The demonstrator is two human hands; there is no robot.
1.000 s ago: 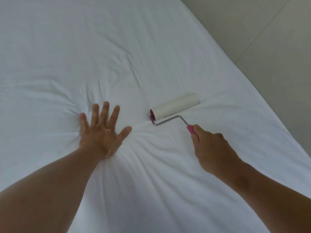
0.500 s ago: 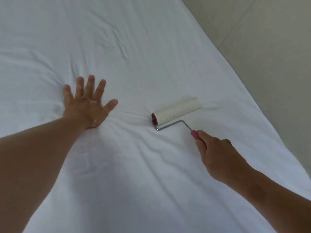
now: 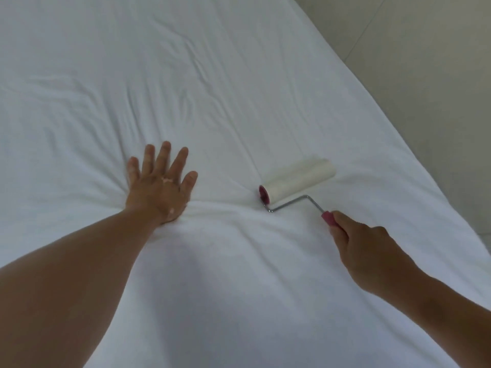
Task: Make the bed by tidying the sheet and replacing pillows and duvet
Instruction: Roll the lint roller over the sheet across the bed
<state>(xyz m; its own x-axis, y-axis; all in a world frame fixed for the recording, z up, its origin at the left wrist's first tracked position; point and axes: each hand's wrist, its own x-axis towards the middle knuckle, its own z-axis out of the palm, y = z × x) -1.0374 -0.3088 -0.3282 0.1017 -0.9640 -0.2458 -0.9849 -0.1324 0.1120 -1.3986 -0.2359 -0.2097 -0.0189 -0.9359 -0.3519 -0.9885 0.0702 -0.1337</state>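
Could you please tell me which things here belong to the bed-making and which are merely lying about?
In use:
sheet, pressed by the left hand
lint roller, its handle gripped by the right hand

Just there:
tiled floor

Wrinkled white sheet (image 3: 239,102) covers bed.

A wrinkled white sheet (image 3: 239,75) covers the bed (image 3: 414,166), with a lint roller (image 3: 297,176) resting on it.
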